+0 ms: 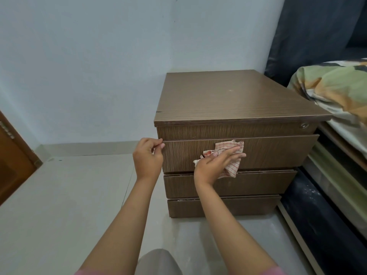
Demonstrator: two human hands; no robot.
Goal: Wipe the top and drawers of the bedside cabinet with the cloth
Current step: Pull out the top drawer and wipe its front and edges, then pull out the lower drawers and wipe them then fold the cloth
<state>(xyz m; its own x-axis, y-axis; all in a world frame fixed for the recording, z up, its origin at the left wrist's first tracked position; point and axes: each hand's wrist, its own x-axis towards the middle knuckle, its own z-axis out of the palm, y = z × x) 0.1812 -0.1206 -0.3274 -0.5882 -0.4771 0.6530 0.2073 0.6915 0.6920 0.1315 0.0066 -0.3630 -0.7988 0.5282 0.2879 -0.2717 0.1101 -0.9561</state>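
So we're on the upper drawer (258, 153) of the bedside cabinet (234, 96) now: right hand (216, 165) presses the cloth (230, 167) flat against its front with straight fingers, left hand (148, 157) pinches the drawer's left edge. Two lower drawers look untouched, gaps still dusty; can't tell about the top.

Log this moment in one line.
stage: wiping top drawer | right hand: presses cloth on front | left hand: pinches drawer edge
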